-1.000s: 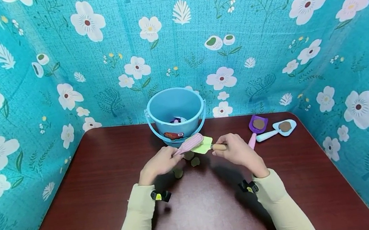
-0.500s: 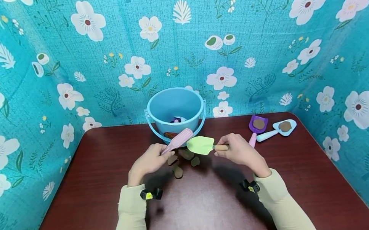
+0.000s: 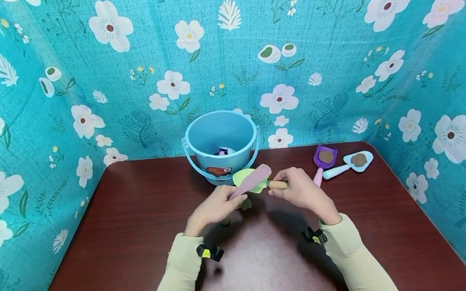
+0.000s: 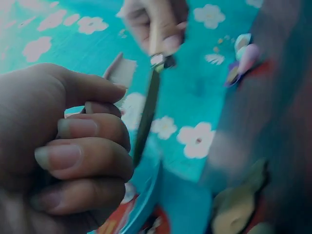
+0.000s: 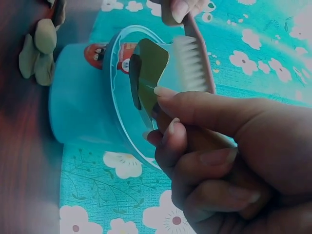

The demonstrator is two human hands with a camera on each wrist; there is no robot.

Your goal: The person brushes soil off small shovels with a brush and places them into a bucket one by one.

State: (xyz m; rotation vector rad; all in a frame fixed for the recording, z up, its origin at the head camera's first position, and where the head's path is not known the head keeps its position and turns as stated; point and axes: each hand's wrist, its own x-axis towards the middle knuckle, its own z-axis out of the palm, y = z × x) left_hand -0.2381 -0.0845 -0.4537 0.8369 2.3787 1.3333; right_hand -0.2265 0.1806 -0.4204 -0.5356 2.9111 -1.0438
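1. Left hand point(image 3: 212, 210): fingers curled and clamped on the handle of a pink brush point(image 3: 254, 178); pale bristles point(image 5: 190, 63) show in the right wrist view.
2. Right hand point(image 3: 301, 188): thumb and fingers clamped on the wooden handle point(image 3: 278, 185) of a green trowel point(image 3: 240, 176).
3. Brush and trowel are held above the table point(image 3: 143, 195), in front of the bucket; from the head, the brush crosses over the blade; whether bristles touch it cannot be told.
4. Brown pieces point(image 5: 45, 36) lie on the table near the bucket, partly hidden by the left hand in the head view.
5. Blue bucket point(image 3: 241, 159): upright at the far edge, red label on its front; small items inside, not identifiable.
6. To the right: a purple shovel point(image 3: 321, 148) and a light blue shovel point(image 3: 335, 171), side by side, each bearing a brown lump point(image 3: 358, 160).
7. Beyond: turquoise cloth point(image 3: 224, 76) with printed flowers.
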